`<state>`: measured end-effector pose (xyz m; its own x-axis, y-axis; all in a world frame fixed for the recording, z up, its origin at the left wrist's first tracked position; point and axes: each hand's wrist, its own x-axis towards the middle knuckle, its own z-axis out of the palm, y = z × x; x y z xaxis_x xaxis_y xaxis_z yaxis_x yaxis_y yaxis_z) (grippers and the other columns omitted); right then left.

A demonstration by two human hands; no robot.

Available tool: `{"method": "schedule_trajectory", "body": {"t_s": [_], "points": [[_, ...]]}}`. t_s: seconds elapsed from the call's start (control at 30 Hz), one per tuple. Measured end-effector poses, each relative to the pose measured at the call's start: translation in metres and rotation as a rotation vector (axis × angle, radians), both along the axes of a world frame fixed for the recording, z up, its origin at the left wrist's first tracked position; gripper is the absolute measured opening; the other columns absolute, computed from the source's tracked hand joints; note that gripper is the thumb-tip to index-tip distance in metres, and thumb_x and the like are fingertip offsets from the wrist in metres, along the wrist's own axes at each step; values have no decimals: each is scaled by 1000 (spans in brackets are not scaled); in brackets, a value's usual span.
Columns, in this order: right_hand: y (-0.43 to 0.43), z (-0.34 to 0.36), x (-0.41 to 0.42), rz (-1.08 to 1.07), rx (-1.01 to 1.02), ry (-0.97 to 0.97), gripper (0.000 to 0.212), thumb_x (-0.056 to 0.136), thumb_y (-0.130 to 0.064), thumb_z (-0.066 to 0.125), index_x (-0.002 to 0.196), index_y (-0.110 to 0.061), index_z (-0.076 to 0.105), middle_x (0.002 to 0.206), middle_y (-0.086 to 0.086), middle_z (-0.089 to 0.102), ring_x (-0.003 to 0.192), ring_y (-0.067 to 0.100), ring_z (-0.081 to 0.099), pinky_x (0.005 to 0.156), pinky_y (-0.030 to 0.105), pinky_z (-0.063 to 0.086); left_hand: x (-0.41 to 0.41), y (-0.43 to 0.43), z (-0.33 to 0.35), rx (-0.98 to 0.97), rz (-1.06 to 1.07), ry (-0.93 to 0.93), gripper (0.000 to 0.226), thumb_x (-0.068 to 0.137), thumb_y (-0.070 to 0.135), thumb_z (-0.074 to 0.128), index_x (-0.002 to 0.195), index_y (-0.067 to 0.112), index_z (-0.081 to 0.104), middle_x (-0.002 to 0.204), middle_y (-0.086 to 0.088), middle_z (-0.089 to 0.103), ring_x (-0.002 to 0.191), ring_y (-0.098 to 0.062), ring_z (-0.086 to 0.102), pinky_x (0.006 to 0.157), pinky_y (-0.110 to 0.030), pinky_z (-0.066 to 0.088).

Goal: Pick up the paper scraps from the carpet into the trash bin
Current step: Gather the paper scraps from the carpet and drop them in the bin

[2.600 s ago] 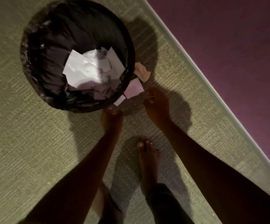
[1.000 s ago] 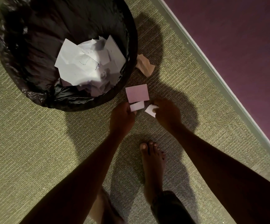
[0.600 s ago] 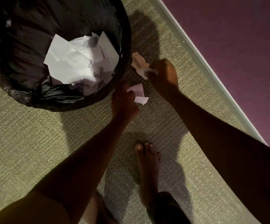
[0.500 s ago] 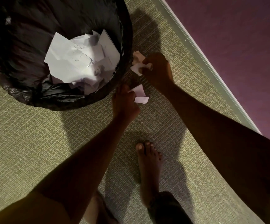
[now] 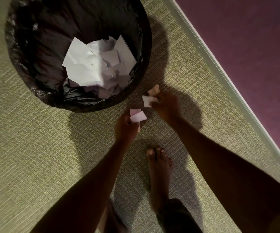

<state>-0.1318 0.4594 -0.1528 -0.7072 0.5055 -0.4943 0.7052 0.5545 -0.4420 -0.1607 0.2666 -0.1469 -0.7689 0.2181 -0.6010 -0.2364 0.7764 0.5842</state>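
Observation:
A round trash bin (image 5: pixel 146 52) lined with a black bag stands on the green carpet at the upper left. White paper scraps (image 5: pixel 99 64) are piled inside it. My left hand (image 5: pixel 126 130) is just below the bin's rim, closed on a pink scrap and a white scrap (image 5: pixel 137 116). My right hand (image 5: pixel 167 106) is to the right of it, closed on a white scrap (image 5: pixel 148 100) and a tan crumpled scrap (image 5: pixel 153 91). Both hands hover beside the bin, not over its opening.
My bare foot (image 5: pixel 159 169) stands on the carpet between my arms. A pale edge strip (image 5: pixel 219 68) runs diagonally at the right, with a purple floor (image 5: pixel 253 39) beyond it. Green carpet (image 5: pixel 26 148) stretches to the left.
Both hands have lifted the scraps off the carpet. My right hand has taken the tan scrap as well as the white one and drawn back toward me. No loose scraps show beside the bin now.

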Motion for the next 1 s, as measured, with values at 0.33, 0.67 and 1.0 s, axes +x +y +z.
{"method": "schedule_trajectory", "body": {"t_s": [0.33,0.67,1.0], "points": [[-83,81,58,-711,-713,57,20,94,-19,79,114,-23,76,87,-4,82,83,22,81,60,28,61,32,-26,69,127,125,-348,41,89,6,85,128,-1,72,118,-19,78,111,-35,76,96,-51,63],[-97,255,34,-644,-809,299,20,89,-10,81,108,-14,75,92,11,81,77,22,79,56,26,60,3,-33,213,466,296,-469,40,94,-5,67,131,10,64,120,-20,75,109,-39,77,83,-53,67],[-102,301,-61,-589,-837,427,27,93,-7,77,115,-23,75,102,-3,81,94,16,80,68,23,61,-92,-25,293,433,324,-152,29,102,12,72,129,14,63,118,-8,75,101,-26,80,77,-49,70]]}}
